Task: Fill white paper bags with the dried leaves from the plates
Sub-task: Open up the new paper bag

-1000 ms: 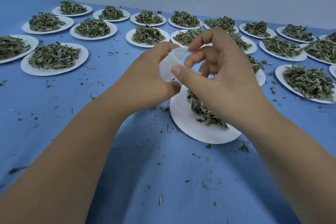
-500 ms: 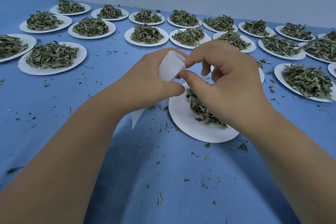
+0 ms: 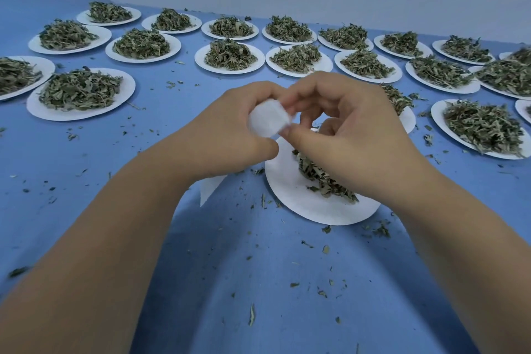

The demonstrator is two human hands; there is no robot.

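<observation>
Bag — between the fingers

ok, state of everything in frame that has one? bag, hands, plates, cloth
paper bag: held up between both hands, blurred; open or filled, cannot tell
left hand: grips the bag from the left
right hand: pinches the bag's right edge
near plate: on the cloth, partly bare, some leaves left
other plates: heaped with leaves
blue cloth: strewn with leaf crumbs
</observation>
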